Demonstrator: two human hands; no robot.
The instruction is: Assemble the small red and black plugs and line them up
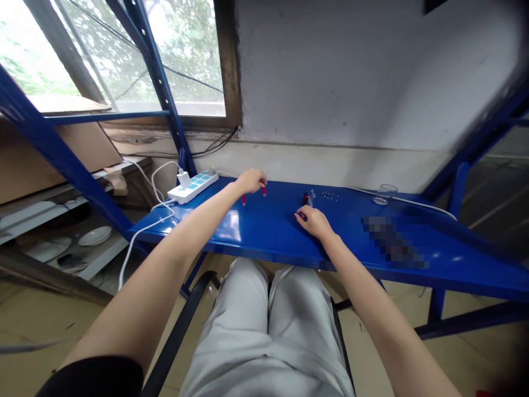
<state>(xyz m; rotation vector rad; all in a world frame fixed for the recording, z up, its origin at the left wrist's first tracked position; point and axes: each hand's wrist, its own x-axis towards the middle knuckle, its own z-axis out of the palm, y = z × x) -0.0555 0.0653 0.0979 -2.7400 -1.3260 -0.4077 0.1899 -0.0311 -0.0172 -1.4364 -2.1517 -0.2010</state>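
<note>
Near the back of the blue tabletop [264,231], my left hand [250,181] is closed at the fingertips on a small red piece [264,191] with a pale tip. A similar red piece [243,199] stands on the table just below that wrist. My right hand [314,221] rests on the table to the right, its fingers loosely bent with a small gap between thumb and forefinger. Just beyond its knuckles are a small red-and-black item [306,197] and a cluster of clear pieces [312,196]. Several tiny shiny bits [329,196] lie farther right.
A white power strip [193,186] with a plugged-in adapter sits at the back left, its white cable [134,237] hanging over the edge. On the right are a clear glass [385,194] and a blurred-out dark object [392,242]. Blue uprights [159,71] frame the table.
</note>
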